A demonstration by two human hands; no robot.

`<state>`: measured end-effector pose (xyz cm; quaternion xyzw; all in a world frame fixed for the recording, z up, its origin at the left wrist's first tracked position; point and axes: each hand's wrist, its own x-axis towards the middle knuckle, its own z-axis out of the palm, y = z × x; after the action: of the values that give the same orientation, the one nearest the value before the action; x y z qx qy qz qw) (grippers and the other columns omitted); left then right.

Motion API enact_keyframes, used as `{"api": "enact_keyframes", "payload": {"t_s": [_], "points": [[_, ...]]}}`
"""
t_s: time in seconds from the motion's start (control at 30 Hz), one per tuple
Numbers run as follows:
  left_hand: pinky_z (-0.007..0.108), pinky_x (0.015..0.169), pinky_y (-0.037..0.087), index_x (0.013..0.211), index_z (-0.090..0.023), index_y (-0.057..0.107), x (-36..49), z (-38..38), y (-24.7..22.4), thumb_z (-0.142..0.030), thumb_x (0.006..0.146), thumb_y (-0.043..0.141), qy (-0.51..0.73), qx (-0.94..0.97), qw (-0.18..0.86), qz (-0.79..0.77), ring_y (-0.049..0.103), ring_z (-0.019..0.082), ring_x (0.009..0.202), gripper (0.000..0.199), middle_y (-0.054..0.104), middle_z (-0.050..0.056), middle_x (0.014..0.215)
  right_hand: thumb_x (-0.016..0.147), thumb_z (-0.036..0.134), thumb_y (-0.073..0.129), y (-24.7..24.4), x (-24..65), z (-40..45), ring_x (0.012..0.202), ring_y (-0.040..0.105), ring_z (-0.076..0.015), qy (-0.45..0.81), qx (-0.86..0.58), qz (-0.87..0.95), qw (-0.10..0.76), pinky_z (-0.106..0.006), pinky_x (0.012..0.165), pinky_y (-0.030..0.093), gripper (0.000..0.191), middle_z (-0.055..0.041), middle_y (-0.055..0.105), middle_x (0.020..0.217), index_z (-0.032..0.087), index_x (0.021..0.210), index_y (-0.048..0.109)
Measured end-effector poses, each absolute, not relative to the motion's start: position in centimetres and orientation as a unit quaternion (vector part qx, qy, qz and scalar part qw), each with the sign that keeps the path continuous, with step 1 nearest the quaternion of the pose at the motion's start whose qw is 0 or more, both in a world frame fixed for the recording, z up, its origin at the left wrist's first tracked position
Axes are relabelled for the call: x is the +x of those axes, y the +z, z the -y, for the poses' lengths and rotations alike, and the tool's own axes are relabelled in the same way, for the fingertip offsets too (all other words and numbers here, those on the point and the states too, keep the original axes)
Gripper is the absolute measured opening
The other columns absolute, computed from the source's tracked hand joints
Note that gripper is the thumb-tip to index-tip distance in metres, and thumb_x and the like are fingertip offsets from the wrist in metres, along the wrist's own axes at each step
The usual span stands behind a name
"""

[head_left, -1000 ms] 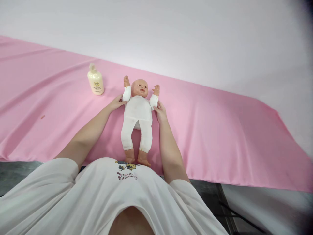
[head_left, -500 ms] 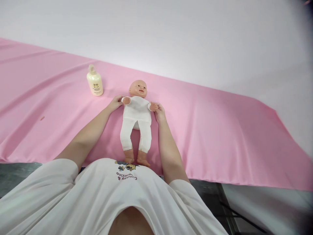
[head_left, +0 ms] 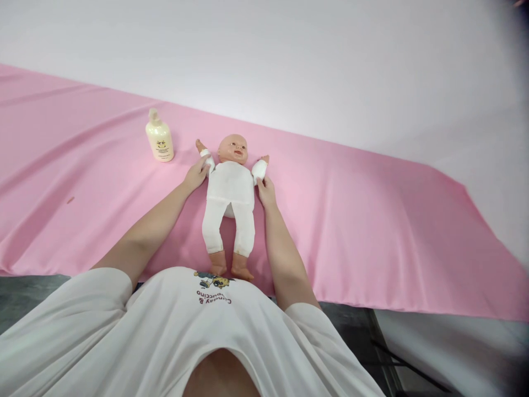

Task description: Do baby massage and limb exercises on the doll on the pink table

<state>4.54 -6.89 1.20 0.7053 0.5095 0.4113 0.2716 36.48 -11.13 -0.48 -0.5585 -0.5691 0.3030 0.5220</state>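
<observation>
A baby doll (head_left: 230, 183) in white cloth lies on its back on the pink tablecloth (head_left: 351, 231), feet toward my body. Both its arms are spread outward and up beside the head. My left hand (head_left: 196, 173) is closed around the doll's arm on the left side, fingers over the white sleeve. On the other side, my right hand (head_left: 266, 191) grips the other sleeved arm near the elbow, thumb in front. Some of the fingers of each hand are hidden behind the doll's arms.
A cream pump bottle (head_left: 160, 140) stands on the cloth, left of the doll. Farther left lies a small brownish strip (head_left: 70, 200). A white wall (head_left: 289, 66) rises behind the table, and the cloth's front edge runs close to my shirt (head_left: 173, 331).
The doll's arms have swung from over its chest outward and up beside its head, moved by my hands. Its body and the bottle have stayed about where they were.
</observation>
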Motion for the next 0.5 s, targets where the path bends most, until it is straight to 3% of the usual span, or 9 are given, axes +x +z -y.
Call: {"api": "enact_keyframes", "payload": {"t_s": [0.17,0.3,0.43,0.5], "points": [[0.047,0.108,0.044,0.141,-0.017,0.066,4.5,6.1,0.5,-0.044,0.103,0.050,0.396,0.724,0.221,-0.520,0.064,0.031,0.108,0.050,0.072,0.014,0.110,0.095,0.054,0.048,-0.5,36.1,11.2,0.093,0.064,-0.0267,0.227,-0.624,0.584,0.468,-0.047,0.099,0.050,0.038,-0.0115,0.072,0.095,0.020,0.088,0.062],[0.049,0.113,0.039,0.138,-0.019,0.070,4.1,5.8,0.4,-0.036,0.098,0.058,0.408,0.715,0.242,-0.513,0.061,0.032,0.113,0.045,0.069,0.013,0.112,0.093,0.050,0.048,-0.6,36.2,11.1,0.084,0.061,-0.0251,0.200,-0.640,0.587,0.454,-0.046,0.096,0.050,0.034,-0.0086,0.068,0.081,0.022,0.074,0.056],[0.041,0.103,0.046,0.152,-0.021,0.056,3.9,5.7,0.6,-0.026,0.084,0.071,0.468,0.656,0.366,-0.466,0.063,0.027,0.111,0.069,0.068,0.013,0.130,0.084,0.051,0.057,-0.4,36.7,11.0,0.095,0.066,-0.0265,0.292,-0.581,0.558,0.515,-0.046,0.100,0.052,0.036,-0.0089,0.075,0.097,0.018,0.095,0.069],[0.036,0.097,0.049,0.153,-0.022,0.051,3.9,5.5,0.8,-0.022,0.075,0.078,0.519,0.601,0.424,-0.435,0.066,0.025,0.110,0.083,0.070,0.011,0.129,0.079,0.048,0.064,-0.2,37.0,11.0,0.106,0.066,-0.0278,0.352,-0.537,0.550,0.534,-0.047,0.105,0.051,0.040,-0.0083,0.076,0.107,0.019,0.106,0.071]]}}
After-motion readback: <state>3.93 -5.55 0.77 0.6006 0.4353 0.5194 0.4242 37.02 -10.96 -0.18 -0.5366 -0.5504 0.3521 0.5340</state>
